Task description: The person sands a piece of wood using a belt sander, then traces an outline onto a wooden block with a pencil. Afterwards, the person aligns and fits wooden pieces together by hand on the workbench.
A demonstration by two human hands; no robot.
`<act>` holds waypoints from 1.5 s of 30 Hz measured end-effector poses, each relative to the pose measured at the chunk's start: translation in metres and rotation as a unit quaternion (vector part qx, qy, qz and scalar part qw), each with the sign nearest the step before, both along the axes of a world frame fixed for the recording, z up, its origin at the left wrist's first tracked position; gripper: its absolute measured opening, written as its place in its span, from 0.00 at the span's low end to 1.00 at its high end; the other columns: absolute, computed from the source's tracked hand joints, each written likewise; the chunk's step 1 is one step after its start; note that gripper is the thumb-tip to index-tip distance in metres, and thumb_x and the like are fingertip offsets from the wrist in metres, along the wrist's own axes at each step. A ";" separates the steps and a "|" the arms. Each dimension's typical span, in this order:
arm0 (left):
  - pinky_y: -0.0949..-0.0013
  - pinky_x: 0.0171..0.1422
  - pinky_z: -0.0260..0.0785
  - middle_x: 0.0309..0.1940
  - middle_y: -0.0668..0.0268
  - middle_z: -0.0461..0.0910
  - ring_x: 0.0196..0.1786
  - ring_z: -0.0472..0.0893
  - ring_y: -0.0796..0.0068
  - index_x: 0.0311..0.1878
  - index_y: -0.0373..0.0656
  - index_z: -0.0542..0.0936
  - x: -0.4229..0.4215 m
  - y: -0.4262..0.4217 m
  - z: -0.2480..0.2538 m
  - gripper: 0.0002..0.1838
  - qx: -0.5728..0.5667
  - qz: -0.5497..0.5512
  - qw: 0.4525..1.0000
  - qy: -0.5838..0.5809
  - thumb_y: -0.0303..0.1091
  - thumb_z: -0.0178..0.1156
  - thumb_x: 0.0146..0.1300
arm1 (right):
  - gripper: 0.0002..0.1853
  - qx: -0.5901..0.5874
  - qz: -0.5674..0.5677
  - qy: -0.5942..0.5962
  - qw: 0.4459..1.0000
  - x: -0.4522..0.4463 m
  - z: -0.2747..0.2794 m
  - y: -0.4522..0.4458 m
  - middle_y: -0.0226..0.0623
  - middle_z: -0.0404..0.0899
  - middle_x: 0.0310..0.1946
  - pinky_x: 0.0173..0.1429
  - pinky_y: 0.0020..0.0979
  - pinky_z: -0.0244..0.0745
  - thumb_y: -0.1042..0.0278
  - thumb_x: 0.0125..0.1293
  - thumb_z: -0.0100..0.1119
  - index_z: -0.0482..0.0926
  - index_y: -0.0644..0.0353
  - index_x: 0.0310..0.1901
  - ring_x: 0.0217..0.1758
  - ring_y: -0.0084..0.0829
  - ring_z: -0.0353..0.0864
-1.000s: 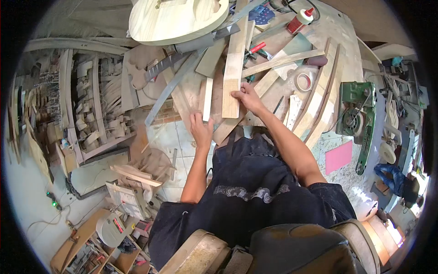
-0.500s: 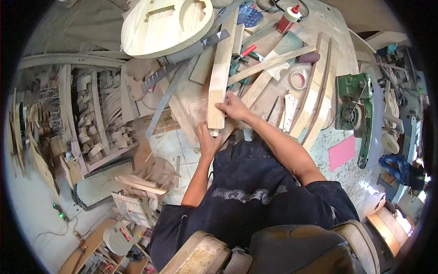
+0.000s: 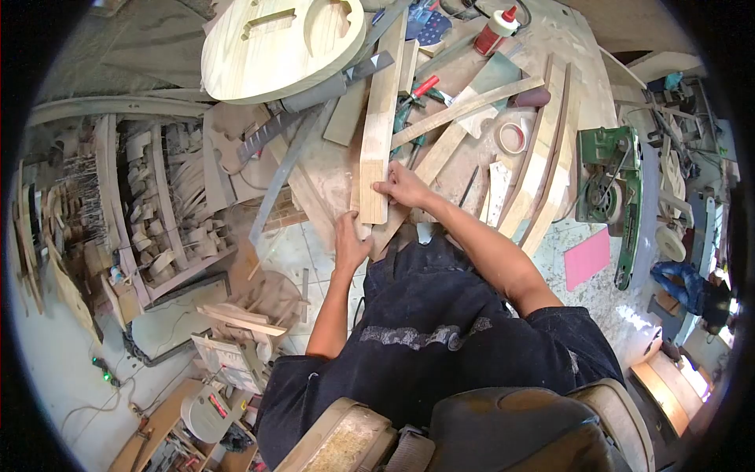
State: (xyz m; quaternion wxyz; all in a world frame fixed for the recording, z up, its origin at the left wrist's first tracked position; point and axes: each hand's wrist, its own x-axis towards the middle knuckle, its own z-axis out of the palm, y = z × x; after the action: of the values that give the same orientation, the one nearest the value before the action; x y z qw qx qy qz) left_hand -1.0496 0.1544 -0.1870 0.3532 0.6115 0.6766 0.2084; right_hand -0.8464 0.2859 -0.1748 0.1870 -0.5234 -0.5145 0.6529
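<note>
A long light wooden piece (image 3: pixel 377 134) extends from the top of the view to the bench's near edge. My right hand (image 3: pixel 403 187) grips its near end from the right side, thumb on the upper face. Close to the left of that end, my left hand (image 3: pixel 350 238) has its fingers closed on a narrow wood strip, mostly hidden under the long piece. A pale guitar-shaped body (image 3: pixel 275 55) lies at the upper left. To the right of the long piece are a thin wooden strip (image 3: pixel 472 110) and a red-handled clamp (image 3: pixel 425 85).
On the bench (image 3: pixel 586 47) are a glue bottle (image 3: pixel 495 31), a tape roll (image 3: pixel 512 138), a pencil (image 3: pixel 469 186) and curved wooden strips (image 3: pixel 543 149). A green machine (image 3: pixel 609 197) stands right. Shelves of wood scraps (image 3: pixel 157 212) are at left. Another person (image 3: pixel 692 295) is far right.
The long piece's near end has shifted left and toward me with my right hand. My left hand has moved slightly down, and its narrow strip is now mostly beneath the long piece.
</note>
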 end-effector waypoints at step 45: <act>0.42 0.75 0.54 0.68 0.37 0.59 0.70 0.60 0.35 0.71 0.41 0.67 0.022 0.053 0.012 0.52 -0.049 0.044 0.997 0.035 0.45 0.75 0.38 | 0.44 0.383 -0.069 -0.566 0.726 0.134 -0.044 0.298 0.53 0.74 0.60 0.66 0.48 0.69 0.38 0.54 0.72 0.73 0.67 0.60 0.62 0.57 0.72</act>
State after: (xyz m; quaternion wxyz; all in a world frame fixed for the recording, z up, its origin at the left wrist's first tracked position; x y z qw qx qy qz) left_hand -1.0272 0.2072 -0.1749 0.3490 0.5700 0.7245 0.1685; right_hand -0.7123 0.5839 -0.2192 0.0904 -0.7138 -0.6937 -0.0322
